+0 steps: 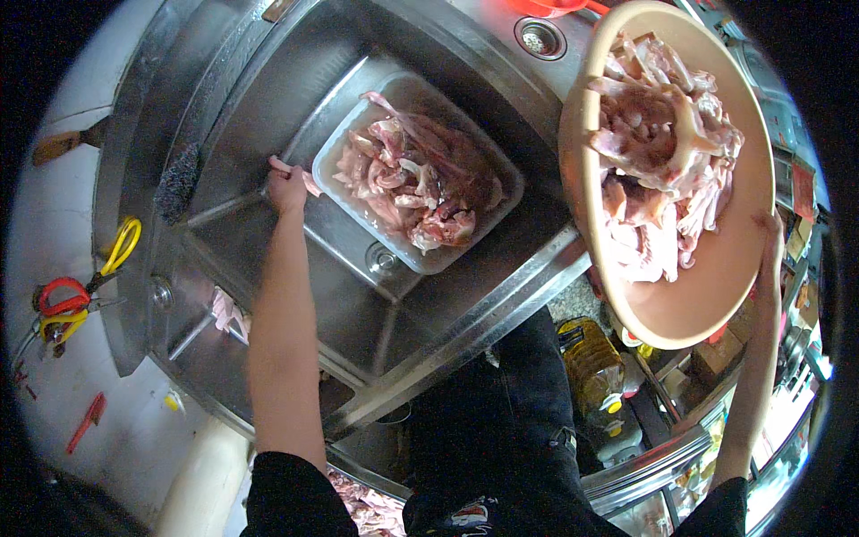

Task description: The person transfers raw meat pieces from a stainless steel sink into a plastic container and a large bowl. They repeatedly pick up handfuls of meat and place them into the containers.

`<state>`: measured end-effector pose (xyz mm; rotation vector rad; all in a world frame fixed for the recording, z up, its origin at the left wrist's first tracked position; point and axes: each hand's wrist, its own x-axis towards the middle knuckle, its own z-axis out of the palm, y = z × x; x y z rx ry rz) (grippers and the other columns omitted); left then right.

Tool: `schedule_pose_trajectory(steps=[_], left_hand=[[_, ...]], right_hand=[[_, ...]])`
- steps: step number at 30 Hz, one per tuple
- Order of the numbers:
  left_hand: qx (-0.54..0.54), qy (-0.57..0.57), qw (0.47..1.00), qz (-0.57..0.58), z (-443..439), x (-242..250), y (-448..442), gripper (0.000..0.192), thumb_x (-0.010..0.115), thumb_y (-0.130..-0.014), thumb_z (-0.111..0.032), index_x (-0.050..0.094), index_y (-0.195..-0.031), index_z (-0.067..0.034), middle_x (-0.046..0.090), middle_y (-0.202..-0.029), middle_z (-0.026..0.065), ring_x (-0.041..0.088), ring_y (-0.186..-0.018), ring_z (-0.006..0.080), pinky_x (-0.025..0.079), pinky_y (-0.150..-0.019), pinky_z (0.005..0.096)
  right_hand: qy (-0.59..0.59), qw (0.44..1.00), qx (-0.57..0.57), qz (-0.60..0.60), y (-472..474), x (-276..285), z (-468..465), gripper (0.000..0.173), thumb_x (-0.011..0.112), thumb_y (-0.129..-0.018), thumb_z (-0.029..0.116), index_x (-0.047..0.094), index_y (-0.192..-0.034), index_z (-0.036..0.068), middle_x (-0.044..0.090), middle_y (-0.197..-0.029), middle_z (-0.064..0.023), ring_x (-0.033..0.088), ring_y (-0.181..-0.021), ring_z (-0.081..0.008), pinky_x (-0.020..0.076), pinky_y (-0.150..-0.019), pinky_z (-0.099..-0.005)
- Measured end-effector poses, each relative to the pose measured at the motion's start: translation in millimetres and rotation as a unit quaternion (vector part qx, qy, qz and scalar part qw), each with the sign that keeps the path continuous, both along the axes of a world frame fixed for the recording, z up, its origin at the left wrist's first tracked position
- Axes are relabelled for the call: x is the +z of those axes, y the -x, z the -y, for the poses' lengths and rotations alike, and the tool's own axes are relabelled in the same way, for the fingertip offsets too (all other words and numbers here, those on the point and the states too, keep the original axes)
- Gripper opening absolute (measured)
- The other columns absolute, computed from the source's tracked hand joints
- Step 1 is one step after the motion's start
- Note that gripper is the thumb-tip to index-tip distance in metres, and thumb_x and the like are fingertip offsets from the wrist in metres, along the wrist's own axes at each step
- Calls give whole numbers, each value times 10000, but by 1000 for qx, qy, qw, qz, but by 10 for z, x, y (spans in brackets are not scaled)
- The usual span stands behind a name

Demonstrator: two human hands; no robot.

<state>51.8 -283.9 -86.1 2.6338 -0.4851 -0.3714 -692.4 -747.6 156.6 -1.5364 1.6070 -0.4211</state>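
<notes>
My left hand [287, 188] is closed around a narrow strip of raw meat [311, 184], low in the stainless-steel sink [228, 168]. Just right of that hand sits a translucent plastic tub [318, 164] on the sink floor. Raw meat pieces [416, 181] lie in liquid inside it. My right hand [770, 235] grips the near right rim of a large beige basin [711, 282], which is tilted at the sink's right side. Raw bony meat [671, 154] is heaped in that basin; its underside support is hidden.
A scouring pad [178, 184] rests on the sink's left ledge. Yellow- and red-handled scissors [94, 282] hang at the left. More raw meat lies in the neighbouring basin [228, 312] and below at the bottom edge [369, 507]. Oil bottles [590, 362] stand low on the right.
</notes>
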Motion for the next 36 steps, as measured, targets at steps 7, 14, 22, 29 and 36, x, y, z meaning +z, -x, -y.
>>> schedule_pose_trajectory(steps=[7,14,22,29,36], left_hand=[[-3,334,940,-71,561,960,662,223,692,-836,-70,529,-972,-1,643,-874,81,620,-810,134,494,-736,273],[-292,179,936,-83,1022,1112,1321,270,711,-806,-113,628,-1057,-58,650,-972,114,627,-890,218,497,-789,338],[-256,68,963,52,1056,913,1286,614,777,-719,-241,512,-1252,-90,590,-1171,187,555,-1086,389,447,-919,438],[-215,-124,961,-120,1428,881,1181,708,802,-671,-195,497,-1298,-71,623,-1190,196,603,-1100,355,463,-937,418],[-240,-81,964,-83,1230,1204,1302,652,808,-645,-203,526,-1222,-90,636,-1163,165,611,-1081,338,475,-912,421]], right_hand=[[59,993,90,-49,-230,44,-154,424,517,-764,167,597,-1131,-31,656,-1058,-92,611,-943,-204,462,-885,-324],[40,997,4,-66,-394,36,-199,383,559,-752,175,600,-1072,-30,651,-973,-107,612,-866,-211,479,-836,-339],[6,999,-14,43,-893,283,-541,386,550,-726,144,600,-1068,-29,653,-966,-100,613,-845,-196,485,-804,-309],[28,998,-10,56,-1095,382,-664,306,533,-772,161,617,-1023,7,626,-872,-43,586,-729,-139,485,-690,-268],[12,999,-20,24,-1062,384,-612,397,565,-683,125,631,-1048,-19,665,-929,-93,611,-817,-184,486,-779,-287]])
